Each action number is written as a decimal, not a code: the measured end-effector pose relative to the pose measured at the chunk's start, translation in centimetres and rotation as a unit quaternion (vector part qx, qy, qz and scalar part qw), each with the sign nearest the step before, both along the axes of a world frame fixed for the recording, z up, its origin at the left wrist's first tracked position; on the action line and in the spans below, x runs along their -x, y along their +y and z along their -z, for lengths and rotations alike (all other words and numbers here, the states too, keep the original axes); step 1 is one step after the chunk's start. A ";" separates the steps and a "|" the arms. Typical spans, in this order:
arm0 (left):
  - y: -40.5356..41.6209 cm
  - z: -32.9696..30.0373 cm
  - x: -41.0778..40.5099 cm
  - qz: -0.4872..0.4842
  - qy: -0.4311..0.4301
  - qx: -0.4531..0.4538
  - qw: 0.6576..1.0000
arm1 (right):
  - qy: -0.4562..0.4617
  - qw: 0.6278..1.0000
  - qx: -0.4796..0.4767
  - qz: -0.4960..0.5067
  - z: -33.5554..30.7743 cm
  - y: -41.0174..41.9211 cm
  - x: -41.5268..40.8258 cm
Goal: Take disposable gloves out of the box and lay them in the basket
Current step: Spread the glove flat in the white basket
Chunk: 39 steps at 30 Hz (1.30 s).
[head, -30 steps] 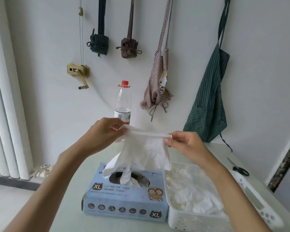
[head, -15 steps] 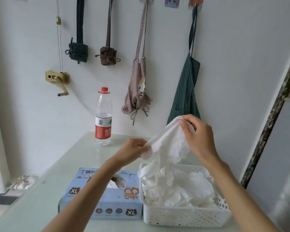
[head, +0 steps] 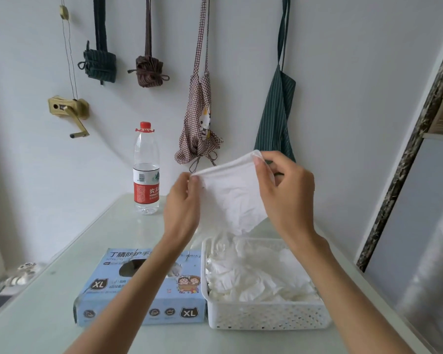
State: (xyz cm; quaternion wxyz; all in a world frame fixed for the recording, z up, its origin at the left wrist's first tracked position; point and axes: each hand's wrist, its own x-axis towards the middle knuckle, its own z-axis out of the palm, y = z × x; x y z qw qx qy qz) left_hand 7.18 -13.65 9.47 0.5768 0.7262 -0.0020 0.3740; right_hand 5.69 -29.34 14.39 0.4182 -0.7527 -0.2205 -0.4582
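Observation:
A white disposable glove hangs stretched between my two hands above the white perforated basket. My left hand pinches the left end of its cuff. My right hand pinches the right end, held higher. The glove's lower part dips toward the pile of white gloves lying in the basket. The blue glove box marked XL stands just left of the basket, and my left forearm crosses over its opening.
A water bottle with a red cap stands at the table's back. Aprons and rolled cloths hang on the wall behind. A gold crank fixture is mounted at the left. The table edge runs close on the right.
Both hands carried the glove from above the box rightward to above the basket. Since half a second ago the cuff is spread wider and my left hand has risen.

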 end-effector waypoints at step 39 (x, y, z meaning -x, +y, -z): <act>-2.1 8.1 -0.8 0.242 0.340 -0.688 0.594 | 0.293 0.816 0.404 0.292 13.9 -11.7 -6.0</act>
